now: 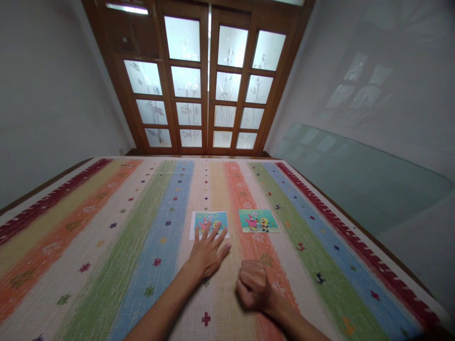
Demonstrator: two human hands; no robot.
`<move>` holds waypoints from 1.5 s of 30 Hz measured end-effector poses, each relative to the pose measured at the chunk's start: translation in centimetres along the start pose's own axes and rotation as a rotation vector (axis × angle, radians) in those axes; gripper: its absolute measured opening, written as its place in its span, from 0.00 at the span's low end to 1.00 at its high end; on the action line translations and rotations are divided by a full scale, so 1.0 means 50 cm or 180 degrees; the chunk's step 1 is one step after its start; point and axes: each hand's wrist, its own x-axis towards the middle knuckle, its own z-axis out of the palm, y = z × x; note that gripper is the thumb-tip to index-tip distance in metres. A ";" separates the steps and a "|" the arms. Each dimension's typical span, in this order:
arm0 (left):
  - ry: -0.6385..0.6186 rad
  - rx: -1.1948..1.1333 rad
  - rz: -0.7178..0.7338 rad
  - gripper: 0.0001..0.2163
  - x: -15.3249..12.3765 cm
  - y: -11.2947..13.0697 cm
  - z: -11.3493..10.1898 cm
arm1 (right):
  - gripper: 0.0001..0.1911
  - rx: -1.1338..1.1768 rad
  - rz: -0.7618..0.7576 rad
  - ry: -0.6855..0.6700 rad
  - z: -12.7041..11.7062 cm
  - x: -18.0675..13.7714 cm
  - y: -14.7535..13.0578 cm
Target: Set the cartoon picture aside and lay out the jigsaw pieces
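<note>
Two cartoon picture cards lie side by side on a striped woven mat (pixel 106 246). My left hand (pixel 208 253) lies flat with fingers spread, its fingertips resting on the near edge of the left card (pixel 209 219). The right card (pixel 258 220) lies untouched a little further right. My right hand (pixel 253 286) rests on the mat as a closed fist, nearer to me than the right card, and I see nothing in it.
The mat has coloured stripes with small star motifs and dark red borders. A wooden door with frosted glass panes (pixel 208 80) stands at the far end. A glass sheet (pixel 355 175) leans against the right wall. Grey walls stand on both sides.
</note>
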 end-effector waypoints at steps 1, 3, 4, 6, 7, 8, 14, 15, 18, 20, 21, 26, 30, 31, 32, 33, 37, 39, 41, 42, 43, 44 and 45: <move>-0.0026 0.0010 -0.0013 0.28 -0.001 0.001 -0.003 | 0.18 -0.0001 -0.0004 -0.0004 0.000 0.001 -0.001; -0.0065 0.0030 -0.0030 0.27 -0.001 0.003 -0.007 | 0.18 0.0011 -0.0004 -0.0019 -0.001 0.004 -0.003; -0.0078 0.0042 -0.0036 0.27 -0.002 0.003 -0.009 | 0.18 0.0025 -0.0005 -0.0024 -0.001 0.006 -0.004; -0.0089 0.0066 -0.0049 0.27 -0.004 -0.001 -0.011 | 0.18 0.0061 -0.0018 -0.0024 -0.002 0.008 -0.006; -0.0089 0.0078 -0.0059 0.27 -0.005 -0.005 -0.012 | 0.18 0.0079 -0.0032 -0.0020 -0.001 0.009 -0.007; -0.0088 0.0091 -0.0074 0.27 -0.007 -0.010 -0.012 | 0.18 0.0088 -0.0042 -0.0013 -0.001 0.010 -0.007; -0.0074 0.0202 -0.0356 0.26 -0.029 -0.084 -0.020 | 0.19 0.0191 -0.0072 0.0000 -0.001 0.015 -0.011; -0.0057 0.0228 -0.0436 0.27 -0.035 -0.103 -0.023 | 0.19 0.0228 -0.0080 0.0008 0.000 0.015 -0.011; -0.0041 0.0314 -0.0710 0.27 -0.055 -0.168 -0.037 | 0.19 0.0289 -0.0050 0.0016 0.001 0.015 -0.013; -0.0037 0.0375 -0.0885 0.27 -0.073 -0.215 -0.050 | 0.19 0.0284 -0.0024 -0.0005 0.002 0.014 -0.013; -0.0036 0.0406 -0.0982 0.28 -0.085 -0.238 -0.058 | 0.19 0.0277 -0.0019 -0.0010 0.003 0.013 -0.012; -0.0051 0.0494 -0.1361 0.29 -0.168 -0.362 -0.094 | 0.19 0.0216 -0.0040 0.0015 0.003 0.015 -0.012; 0.0068 0.0604 -0.1360 0.31 -0.246 -0.491 -0.100 | 0.19 0.0176 -0.0068 0.0055 0.003 0.021 -0.013; 0.0079 0.0609 -0.1209 0.32 -0.262 -0.523 -0.100 | 0.19 0.0170 -0.0067 0.0067 0.003 0.021 -0.013; 0.0110 0.0608 -0.1051 0.33 -0.275 -0.552 -0.100 | 0.19 0.0162 -0.0064 0.0080 0.003 0.021 -0.014; 0.0162 0.0616 -0.0937 0.34 -0.286 -0.575 -0.100 | 0.19 0.0153 -0.0059 0.0093 0.004 0.021 -0.014; 0.0271 0.0595 -0.0743 0.34 -0.313 -0.612 -0.103 | 0.19 0.0114 -0.0030 0.0150 0.004 0.015 -0.014; 0.0313 0.0567 -0.0723 0.32 -0.328 -0.608 -0.103 | 0.19 0.0095 -0.0004 0.0173 0.005 0.012 -0.013; 0.0385 0.0534 -0.0743 0.30 -0.350 -0.599 -0.103 | 0.19 0.0085 0.0017 0.0184 0.005 0.010 -0.012; 0.0378 0.0515 -0.0753 0.29 -0.363 -0.595 -0.103 | 0.19 0.0083 0.0027 0.0178 0.005 0.010 -0.011; 0.0344 0.0467 -0.0729 0.28 -0.377 -0.589 -0.104 | 0.19 0.0083 0.0038 0.0171 0.005 0.009 -0.011; 0.0309 0.0394 -0.0672 0.27 -0.390 -0.583 -0.106 | 0.19 0.0083 0.0053 0.0164 0.006 0.009 -0.010; 0.0277 0.0320 -0.0575 0.26 -0.403 -0.576 -0.109 | 0.19 0.0078 0.0078 0.0163 0.006 0.009 -0.009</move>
